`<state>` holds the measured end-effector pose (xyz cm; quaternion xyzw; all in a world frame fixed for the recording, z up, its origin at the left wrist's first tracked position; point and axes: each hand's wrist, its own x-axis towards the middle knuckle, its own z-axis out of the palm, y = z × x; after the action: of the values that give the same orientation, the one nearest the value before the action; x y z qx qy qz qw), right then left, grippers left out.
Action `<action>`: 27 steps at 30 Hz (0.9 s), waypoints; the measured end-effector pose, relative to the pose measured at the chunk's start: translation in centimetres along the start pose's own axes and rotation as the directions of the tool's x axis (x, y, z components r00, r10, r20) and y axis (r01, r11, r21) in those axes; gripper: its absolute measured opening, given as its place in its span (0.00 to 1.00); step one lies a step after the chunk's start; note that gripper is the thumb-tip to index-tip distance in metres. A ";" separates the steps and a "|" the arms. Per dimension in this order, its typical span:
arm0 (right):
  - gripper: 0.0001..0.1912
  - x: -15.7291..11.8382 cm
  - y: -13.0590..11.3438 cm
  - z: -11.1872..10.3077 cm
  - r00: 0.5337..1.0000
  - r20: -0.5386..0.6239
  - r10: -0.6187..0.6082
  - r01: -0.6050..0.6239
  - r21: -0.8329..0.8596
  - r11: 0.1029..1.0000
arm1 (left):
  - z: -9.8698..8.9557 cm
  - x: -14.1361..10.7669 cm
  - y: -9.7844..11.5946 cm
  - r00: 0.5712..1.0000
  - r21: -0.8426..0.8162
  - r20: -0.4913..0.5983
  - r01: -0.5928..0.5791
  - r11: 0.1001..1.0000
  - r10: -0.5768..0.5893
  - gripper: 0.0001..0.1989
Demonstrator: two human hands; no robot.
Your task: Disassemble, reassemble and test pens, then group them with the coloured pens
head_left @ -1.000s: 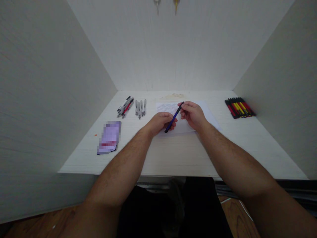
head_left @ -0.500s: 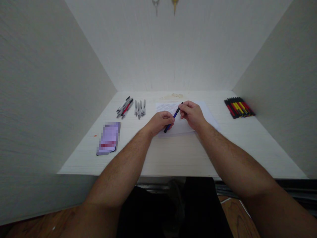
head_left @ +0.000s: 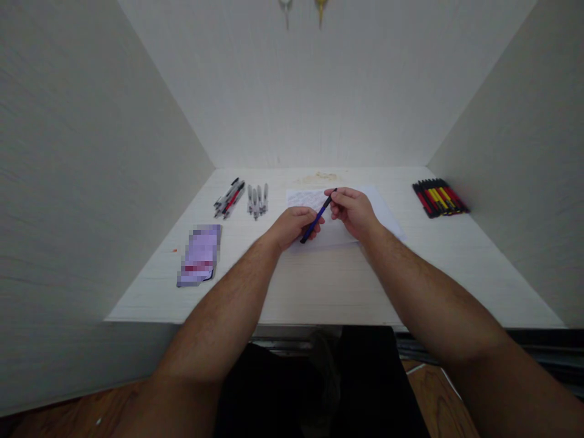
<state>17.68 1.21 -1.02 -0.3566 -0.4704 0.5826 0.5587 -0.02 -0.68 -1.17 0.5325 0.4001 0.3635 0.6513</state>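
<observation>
Blue pen [head_left: 320, 213] — gripped in both hands [head_left: 294, 227] [head_left: 358, 213].

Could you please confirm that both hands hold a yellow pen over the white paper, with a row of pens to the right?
Not quite: the head view shows the pen held by the left hand and right hand over the white paper is blue and black, not yellow; the row of pens is to the right.
</observation>
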 end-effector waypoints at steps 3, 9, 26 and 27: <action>0.13 0.0 -0.1 0.0 1.000 -0.001 0.006 -0.006 0.007 1.000 | 0.0 0.0 0.0 1.000 -0.005 0.008 -0.004 1.000 0.004 0.09; 0.14 0.0 0.0 0.0 1.000 -0.019 -0.015 0.015 -0.007 1.000 | 0.0 0.0 0.0 0.999 0.011 0.027 -0.045 0.999 0.044 0.11; 0.16 0.1 0.3 0.1 0.999 -0.038 -0.017 0.015 -0.038 0.999 | -0.1 0.2 -0.2 0.999 0.036 0.003 -0.051 0.998 0.051 0.10; 0.15 0.1 0.2 0.1 0.999 -0.032 -0.009 0.009 -0.026 1.000 | -0.1 0.2 -0.2 0.999 0.023 0.001 -0.041 0.999 0.041 0.09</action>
<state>17.53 1.29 -1.16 -0.3710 -0.4703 0.5681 0.5643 -0.03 -0.54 -1.36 0.5480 0.3932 0.3720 0.6377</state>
